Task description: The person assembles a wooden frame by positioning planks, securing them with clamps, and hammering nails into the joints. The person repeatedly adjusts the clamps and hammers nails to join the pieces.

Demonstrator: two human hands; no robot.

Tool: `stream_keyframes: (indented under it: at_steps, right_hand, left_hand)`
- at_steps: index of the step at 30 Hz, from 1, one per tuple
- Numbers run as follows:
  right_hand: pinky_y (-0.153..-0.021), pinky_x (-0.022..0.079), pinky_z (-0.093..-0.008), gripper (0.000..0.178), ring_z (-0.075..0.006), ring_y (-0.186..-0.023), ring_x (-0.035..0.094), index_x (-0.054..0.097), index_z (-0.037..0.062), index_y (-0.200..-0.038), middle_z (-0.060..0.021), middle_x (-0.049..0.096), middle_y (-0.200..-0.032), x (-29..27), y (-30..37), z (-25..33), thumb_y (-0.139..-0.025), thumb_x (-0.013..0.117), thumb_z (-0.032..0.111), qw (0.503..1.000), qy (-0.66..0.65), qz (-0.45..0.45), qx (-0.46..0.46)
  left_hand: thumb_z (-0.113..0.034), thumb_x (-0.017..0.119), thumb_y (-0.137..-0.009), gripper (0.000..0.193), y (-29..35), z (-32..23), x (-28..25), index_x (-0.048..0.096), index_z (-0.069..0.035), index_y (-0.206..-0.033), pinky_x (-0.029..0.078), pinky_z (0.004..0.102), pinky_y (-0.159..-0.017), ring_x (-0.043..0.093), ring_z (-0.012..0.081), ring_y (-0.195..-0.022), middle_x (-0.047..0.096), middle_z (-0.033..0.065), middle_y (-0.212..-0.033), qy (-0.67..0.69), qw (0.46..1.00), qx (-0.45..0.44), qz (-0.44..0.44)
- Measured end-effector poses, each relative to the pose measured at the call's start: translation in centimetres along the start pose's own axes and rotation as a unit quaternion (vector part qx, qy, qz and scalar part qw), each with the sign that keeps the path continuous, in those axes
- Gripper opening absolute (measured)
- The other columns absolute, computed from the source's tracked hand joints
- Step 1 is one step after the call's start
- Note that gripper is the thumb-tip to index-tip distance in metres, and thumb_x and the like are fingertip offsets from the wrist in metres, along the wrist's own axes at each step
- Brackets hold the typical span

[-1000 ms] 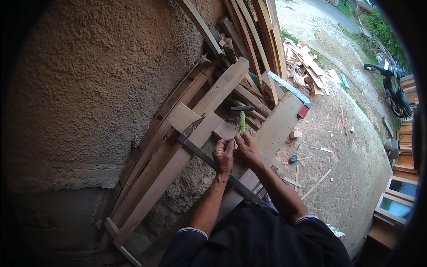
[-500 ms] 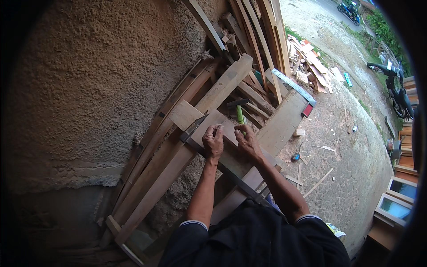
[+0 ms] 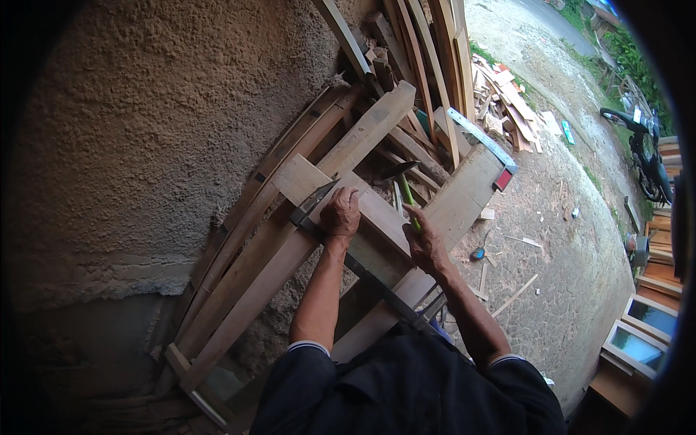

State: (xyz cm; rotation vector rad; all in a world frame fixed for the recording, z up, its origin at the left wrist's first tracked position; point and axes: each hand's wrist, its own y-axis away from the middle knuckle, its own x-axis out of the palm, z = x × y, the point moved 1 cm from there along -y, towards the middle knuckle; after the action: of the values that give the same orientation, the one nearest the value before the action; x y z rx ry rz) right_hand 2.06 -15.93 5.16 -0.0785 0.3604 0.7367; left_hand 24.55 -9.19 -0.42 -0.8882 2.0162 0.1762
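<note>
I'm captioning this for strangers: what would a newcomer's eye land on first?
Probably the green-handled hammer in the right hand, near the middle. Up and right of it, a red-handled square rests at the end of a wide board. A rough brown wall fills the left side.

Soft daylight comes from the upper right, where the pale ground (image 3: 507, 32) is nearly washed out. The rough wall (image 3: 159, 145) stands in brownish shade, sinking to murk at the lower left, and the dark shirt (image 3: 406, 391) loses most of its folds. Shadows are soft, deepest around the hammer (image 3: 407, 192), whose dark head has little contrast. Glass panes (image 3: 638, 348) carry a bluish sheen. Straight edges bow outward, and a black rim swallows the corners
</note>
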Motion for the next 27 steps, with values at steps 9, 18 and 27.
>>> stream_keyframes:
  at_steps: [9, 18, 27]
  right_hand:
    - [-0.082, 0.050, -0.0518, 0.062, -0.0449, -0.096, 0.064, 0.025, 0.0195, -0.157, -0.0279, 0.062, -0.109, 1.4, -0.8, 0.1, -0.100, 0.047, 0.008, 0.982, 0.163, 0.038, -0.083]
    - [-0.069, 0.048, -0.0494, 0.065, -0.0392, -0.076, 0.062, 0.027, 0.0176, -0.158, -0.0243, 0.057, -0.086, 1.5, -1.2, 1.7, -0.096, 0.044, 0.009, 0.944, 0.297, 0.147, -0.013]
    - [-0.068, 0.047, -0.0503, 0.067, -0.0396, -0.072, 0.062, 0.025, 0.0179, -0.159, -0.0243, 0.058, -0.082, 1.5, -1.6, 3.1, -0.095, 0.045, 0.006, 0.950, 0.282, 0.130, -0.025]
  left_hand:
    - [-0.029, 0.053, -0.099, 0.018, 0.0, 0.2, 0.4, 0.065, -0.017, -0.105, 0.055, 0.0467, -0.073, 0.069, 0.0348, -0.090, 0.070, 0.0078, -0.103, -0.005, 1.000, 0.005, -0.001]
    - [-0.028, 0.056, -0.097, 0.018, 0.0, -0.3, 0.1, 0.066, -0.013, -0.097, 0.054, 0.0443, -0.071, 0.068, 0.0346, -0.087, 0.070, 0.0098, -0.097, -0.015, 1.000, -0.007, -0.002]
    - [-0.028, 0.055, -0.098, 0.019, 0.1, -0.1, 0.3, 0.068, -0.015, -0.103, 0.055, 0.0464, -0.071, 0.069, 0.0348, -0.087, 0.071, 0.0093, -0.097, 0.009, 1.000, 0.002, -0.012]
